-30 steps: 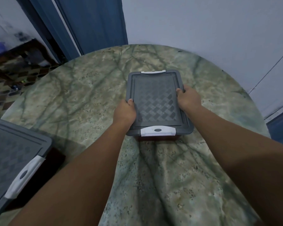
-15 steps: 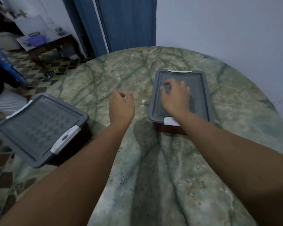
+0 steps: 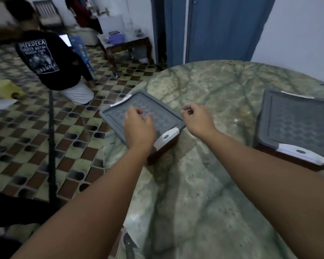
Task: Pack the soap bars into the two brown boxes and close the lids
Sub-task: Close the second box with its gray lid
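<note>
Two brown boxes with grey lids and white latches stand on a round green marble table [image 3: 204, 193]. The left box [image 3: 163, 116] sits at the table's left edge, its lid down. My left hand [image 3: 138, 126] lies over that lid, fingers loosely curled, holding nothing. My right hand [image 3: 198, 118] hovers just right of this box, fingers bent and apart, with nothing in it. The right box [image 3: 295, 124] stands at the table's right side, lid down, with no hand on it. No soap bars are visible.
A person in a black printed shirt [image 3: 45, 58] crouches on the patterned tile floor to the left. A black pole [image 3: 51, 146] stands near the table's left edge. A small wooden side table [image 3: 125, 43] and a blue door [image 3: 223, 28] are behind.
My view has swung left. Both hands left the right box and moved to the left box; my left hand now rests over its lid and my right hand hovers beside it.
</note>
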Motion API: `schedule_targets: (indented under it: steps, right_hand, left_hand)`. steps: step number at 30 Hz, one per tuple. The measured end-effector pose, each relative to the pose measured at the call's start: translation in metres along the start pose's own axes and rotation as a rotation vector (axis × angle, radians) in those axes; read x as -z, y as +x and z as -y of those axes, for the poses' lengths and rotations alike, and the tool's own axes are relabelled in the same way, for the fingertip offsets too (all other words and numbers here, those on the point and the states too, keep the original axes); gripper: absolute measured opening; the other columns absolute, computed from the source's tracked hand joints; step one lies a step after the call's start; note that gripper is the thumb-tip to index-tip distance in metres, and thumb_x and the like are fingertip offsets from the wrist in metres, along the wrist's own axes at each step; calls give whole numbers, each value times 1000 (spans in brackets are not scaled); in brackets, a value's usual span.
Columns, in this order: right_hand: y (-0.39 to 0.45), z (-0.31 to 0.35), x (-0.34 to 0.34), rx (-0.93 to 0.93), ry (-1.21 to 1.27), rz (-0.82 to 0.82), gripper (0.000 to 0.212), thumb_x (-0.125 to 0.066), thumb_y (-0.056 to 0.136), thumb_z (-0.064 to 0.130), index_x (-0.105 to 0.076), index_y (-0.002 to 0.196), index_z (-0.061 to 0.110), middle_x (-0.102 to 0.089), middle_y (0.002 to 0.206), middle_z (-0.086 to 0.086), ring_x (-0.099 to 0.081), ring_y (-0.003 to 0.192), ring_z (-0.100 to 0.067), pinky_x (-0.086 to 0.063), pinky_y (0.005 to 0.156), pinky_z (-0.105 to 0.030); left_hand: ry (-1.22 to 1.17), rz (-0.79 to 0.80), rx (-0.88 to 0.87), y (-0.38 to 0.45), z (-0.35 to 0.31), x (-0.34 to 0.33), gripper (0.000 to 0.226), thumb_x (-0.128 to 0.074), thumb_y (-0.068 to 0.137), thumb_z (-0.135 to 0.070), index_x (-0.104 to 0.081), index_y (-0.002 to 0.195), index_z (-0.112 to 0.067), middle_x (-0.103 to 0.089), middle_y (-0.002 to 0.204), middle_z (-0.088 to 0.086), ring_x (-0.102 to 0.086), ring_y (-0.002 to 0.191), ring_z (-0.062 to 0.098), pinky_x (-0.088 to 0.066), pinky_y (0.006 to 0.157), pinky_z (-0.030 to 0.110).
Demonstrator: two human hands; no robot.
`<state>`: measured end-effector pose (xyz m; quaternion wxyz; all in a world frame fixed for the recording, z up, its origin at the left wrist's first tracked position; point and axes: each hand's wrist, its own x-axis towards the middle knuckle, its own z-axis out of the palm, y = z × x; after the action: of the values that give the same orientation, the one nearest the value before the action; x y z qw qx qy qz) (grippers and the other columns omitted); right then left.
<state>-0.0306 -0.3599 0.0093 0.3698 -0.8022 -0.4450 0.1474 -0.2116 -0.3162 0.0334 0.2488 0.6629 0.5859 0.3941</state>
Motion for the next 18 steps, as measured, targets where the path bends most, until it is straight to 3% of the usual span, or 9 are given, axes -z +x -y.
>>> schedule_targets:
  steps: [3,6,7,9,11,14,18]
  right_hand:
    - [4,19,-30,-13,-76,100,38,-55,101,40,-61,133,20,-61,131,-8,-57,121,-28,-49,100,-40]
    - [8,31,-50,-26,-194,165,35,-49,104,36,-55,136,21,-57,131,-13,-52,123,-37,-46,102,-44]
    - [9,33,-56,-31,-225,160,35,-47,105,33,-53,137,22,-56,133,-14,-49,124,-38,-45,102,-44]
    - [9,35,-63,-45,-261,112,35,-44,104,24,-51,139,23,-53,134,-14,-47,125,-37,-43,101,-43]
    - [10,38,-63,-52,-264,84,40,-46,101,13,-49,139,24,-51,135,-12,-47,125,-36,-44,100,-42]
    - [10,41,-64,-82,-245,91,47,-50,95,2,-47,136,24,-47,139,-10,-48,125,-34,-44,95,-38]
    - [2,49,-66,-163,-254,123,34,-53,95,15,-43,128,18,-48,131,-10,-51,115,-34,-41,84,-37]
  left_hand:
    - [131,-56,213,5,30,23,43,-69,92,-30,-43,123,-15,-43,138,16,-39,129,34,-38,101,41]
    - [61,56,562,5,54,33,77,-78,84,-41,-30,135,-8,-34,146,22,-36,133,39,-39,101,45]
    - [-31,95,618,5,62,32,76,-77,85,-42,-31,134,-8,-41,143,21,-45,128,37,-43,96,46]
    - [-259,117,618,6,74,26,51,-73,91,-36,-41,123,-13,-57,130,12,-59,108,27,-49,84,39]
    - [-400,86,616,9,80,22,31,-67,96,-29,-44,113,-19,-61,116,3,-62,101,23,-53,84,38]
    - [-464,101,654,16,85,20,27,-65,97,-26,-46,116,-22,-61,113,0,-63,103,26,-56,90,45]
    - [-448,228,615,44,99,31,33,-68,95,-25,-51,123,-22,-64,120,3,-64,105,27,-57,89,46]
